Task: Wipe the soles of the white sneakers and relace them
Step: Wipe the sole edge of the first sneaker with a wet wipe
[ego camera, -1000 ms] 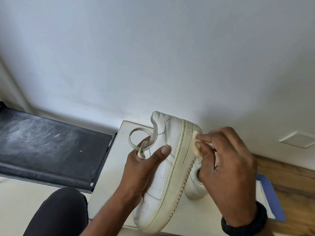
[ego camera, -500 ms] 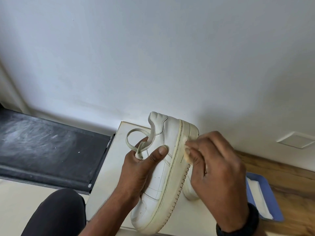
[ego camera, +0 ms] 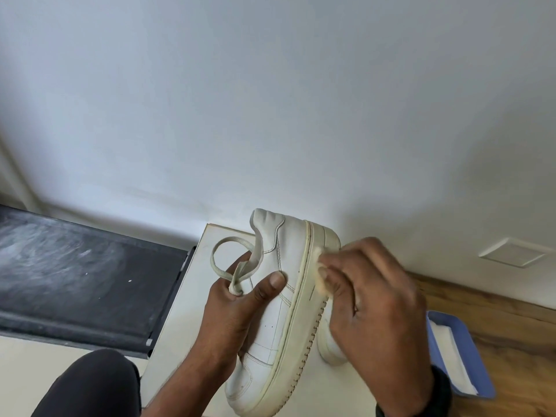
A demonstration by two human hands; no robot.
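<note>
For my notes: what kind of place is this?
Probably a room at home: a plain white wall, wood flooring and a wall plate low down. Which room, I cannot tell.

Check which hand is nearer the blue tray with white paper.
Right. The right hand is just left of the blue tray; the left hand grips the white sneaker farther left.

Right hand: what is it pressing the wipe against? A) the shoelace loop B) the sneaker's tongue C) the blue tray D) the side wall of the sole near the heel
D. The right hand holds a small wipe on the yellowed sole sidewall of the white sneaker near its heel, while the left hand grips the upper.
</note>
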